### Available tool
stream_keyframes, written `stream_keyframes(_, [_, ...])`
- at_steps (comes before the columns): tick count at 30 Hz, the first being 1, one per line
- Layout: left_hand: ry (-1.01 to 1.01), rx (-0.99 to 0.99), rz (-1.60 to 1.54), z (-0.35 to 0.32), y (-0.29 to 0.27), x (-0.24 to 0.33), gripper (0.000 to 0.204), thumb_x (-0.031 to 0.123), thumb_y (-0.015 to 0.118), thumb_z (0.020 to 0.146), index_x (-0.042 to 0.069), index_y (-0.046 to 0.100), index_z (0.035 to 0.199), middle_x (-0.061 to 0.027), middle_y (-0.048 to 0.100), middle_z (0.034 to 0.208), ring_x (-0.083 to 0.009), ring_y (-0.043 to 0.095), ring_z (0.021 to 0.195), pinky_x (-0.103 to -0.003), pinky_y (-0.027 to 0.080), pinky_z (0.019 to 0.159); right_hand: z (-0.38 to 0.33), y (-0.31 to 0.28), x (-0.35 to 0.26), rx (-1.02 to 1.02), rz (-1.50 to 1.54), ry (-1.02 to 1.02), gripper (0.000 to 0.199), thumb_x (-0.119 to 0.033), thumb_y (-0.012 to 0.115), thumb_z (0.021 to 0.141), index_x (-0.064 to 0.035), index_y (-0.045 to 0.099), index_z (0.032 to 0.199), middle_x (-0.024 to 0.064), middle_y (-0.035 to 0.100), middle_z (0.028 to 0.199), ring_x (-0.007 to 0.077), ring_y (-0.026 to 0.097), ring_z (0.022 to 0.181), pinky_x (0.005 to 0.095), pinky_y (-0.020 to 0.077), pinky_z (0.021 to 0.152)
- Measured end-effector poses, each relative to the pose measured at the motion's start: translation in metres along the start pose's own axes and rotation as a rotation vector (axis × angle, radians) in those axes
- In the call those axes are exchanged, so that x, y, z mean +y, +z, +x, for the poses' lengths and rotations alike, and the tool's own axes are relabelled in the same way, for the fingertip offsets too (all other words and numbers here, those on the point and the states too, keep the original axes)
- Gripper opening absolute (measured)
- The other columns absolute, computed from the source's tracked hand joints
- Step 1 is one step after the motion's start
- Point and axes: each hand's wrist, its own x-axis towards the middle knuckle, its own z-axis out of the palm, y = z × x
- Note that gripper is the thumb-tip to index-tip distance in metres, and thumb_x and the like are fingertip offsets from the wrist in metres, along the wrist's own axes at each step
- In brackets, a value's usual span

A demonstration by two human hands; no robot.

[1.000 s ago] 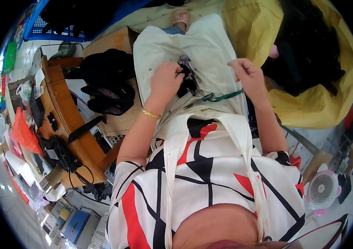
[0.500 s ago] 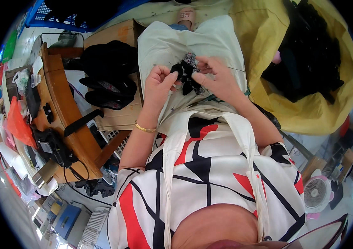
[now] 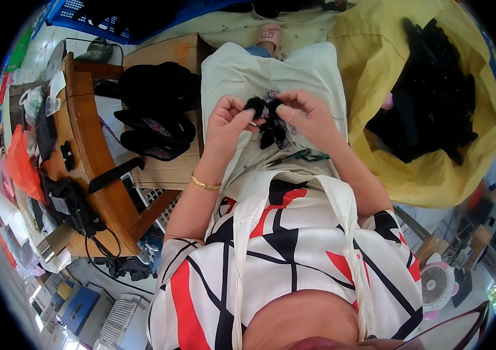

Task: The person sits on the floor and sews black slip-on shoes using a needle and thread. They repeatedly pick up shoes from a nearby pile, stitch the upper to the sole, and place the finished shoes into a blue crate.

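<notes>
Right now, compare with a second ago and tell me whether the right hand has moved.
Yes. Judged against the yellow bag, the right hand has moved left, away from it, toward the left hand.

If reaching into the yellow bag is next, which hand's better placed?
Right hand, likely: it is nearer the yellow bag, which is on the person's right. The left hand is farther off. Both pinch black fabric, so the right would probably have to let go first.

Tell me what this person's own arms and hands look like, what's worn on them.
The left hand and right hand wear no gloves. A thin, shiny gold-coloured bracelet circles the left wrist; none shows on the right. The short white fabric sleeves carry bold black and red shapes.
</notes>
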Motion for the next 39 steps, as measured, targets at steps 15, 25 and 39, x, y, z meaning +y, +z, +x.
stream_keyframes(15, [0.152, -0.294, 0.743, -0.013, 0.007, 0.015, 0.021, 0.012, 0.069, 0.091, 0.003, 0.066, 0.109, -0.0048, 0.062, 0.093, -0.0125, 0.055, 0.084, -0.026, 0.045, 0.076, -0.031, 0.013, -0.001, 0.143, -0.389, -0.551, 0.017, -0.004, 0.071, 0.084, -0.0054, 0.066, 0.100, 0.0107, 0.061, 0.082, 0.0260, 0.053, 0.068, 0.0333, 0.0446, 0.060])
stream_keyframes(25, [0.720, -0.325, 1.193, -0.025, 0.016, 0.031, 0.031, 0.001, 0.075, 0.073, 0.006, 0.067, 0.102, -0.0084, 0.066, 0.102, -0.0306, 0.061, 0.096, -0.036, 0.050, 0.083, -0.031, -0.025, -0.027, -0.255, 0.003, 0.078, 0.012, -0.010, 0.062, 0.095, -0.0019, 0.067, 0.102, 0.0020, 0.064, 0.077, 0.0066, 0.057, 0.070, 0.0220, 0.0466, 0.066])
stream_keyframes(39, [0.768, -0.378, 1.203, -0.032, 0.018, 0.032, 0.032, 0.002, 0.078, 0.068, 0.009, 0.069, 0.098, -0.0070, 0.067, 0.094, -0.0292, 0.063, 0.095, -0.036, 0.053, 0.078, -0.036, -0.029, -0.025, -0.455, -0.175, -0.083, 0.016, -0.004, 0.062, 0.091, -0.0018, 0.068, 0.106, 0.0064, 0.070, 0.083, 0.0099, 0.059, 0.069, 0.0237, 0.0482, 0.067])
